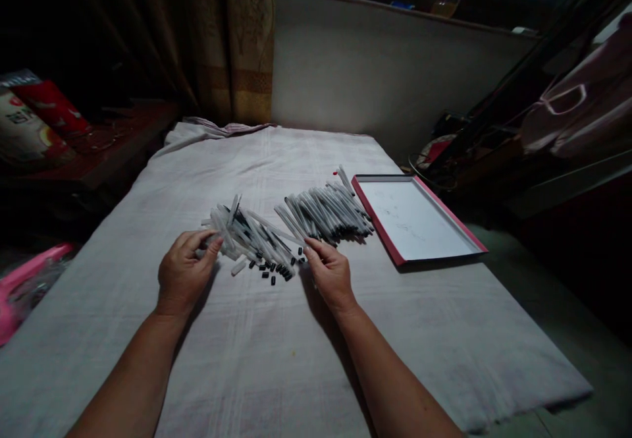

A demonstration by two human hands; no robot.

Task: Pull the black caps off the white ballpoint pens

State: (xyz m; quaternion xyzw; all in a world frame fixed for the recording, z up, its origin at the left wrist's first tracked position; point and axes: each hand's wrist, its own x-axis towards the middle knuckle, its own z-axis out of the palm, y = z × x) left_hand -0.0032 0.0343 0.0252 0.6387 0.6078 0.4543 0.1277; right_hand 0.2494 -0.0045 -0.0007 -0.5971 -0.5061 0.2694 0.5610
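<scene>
Pens (pixel 323 211), mostly slanted, black ends (pixel 345 232) lower-right

Open lane on the near side: tablecloth (pixel 251 359) runs smooth between left hand (pixel 185 267) and right hand (pixel 330 272), and wide outside the left. Straight between the fingertips it's crowded, a heap of tubes (pixel 249 230) with black caps (pixel 273 280) spilling nearer, while past the right fingers a row of pens (pixel 318 209) and a raised-rim tray (pixel 388 240) block the way.
</scene>
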